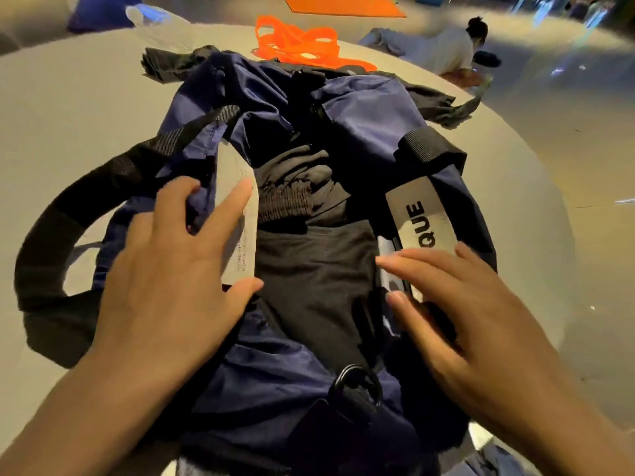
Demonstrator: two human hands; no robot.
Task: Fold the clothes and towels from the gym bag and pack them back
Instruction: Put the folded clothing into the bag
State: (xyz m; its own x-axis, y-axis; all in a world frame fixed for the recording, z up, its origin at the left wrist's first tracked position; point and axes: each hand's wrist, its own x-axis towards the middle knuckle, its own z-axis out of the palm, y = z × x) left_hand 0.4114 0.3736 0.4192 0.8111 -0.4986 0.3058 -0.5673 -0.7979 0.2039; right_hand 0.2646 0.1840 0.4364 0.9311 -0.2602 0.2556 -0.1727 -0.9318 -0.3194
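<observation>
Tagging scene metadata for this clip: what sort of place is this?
Probably a gym or exercise studio, though not certain. An orange mat lies on the floor in the background, a person is stretched out on the floor, and orange bands lie on the grey round table beyond the navy gym bag.

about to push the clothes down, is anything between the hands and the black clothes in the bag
Nothing visible does. The gym bag lies open, the left hand and right hand spread its two edges, and the folded black clothes sit exposed in the opening between them.
</observation>
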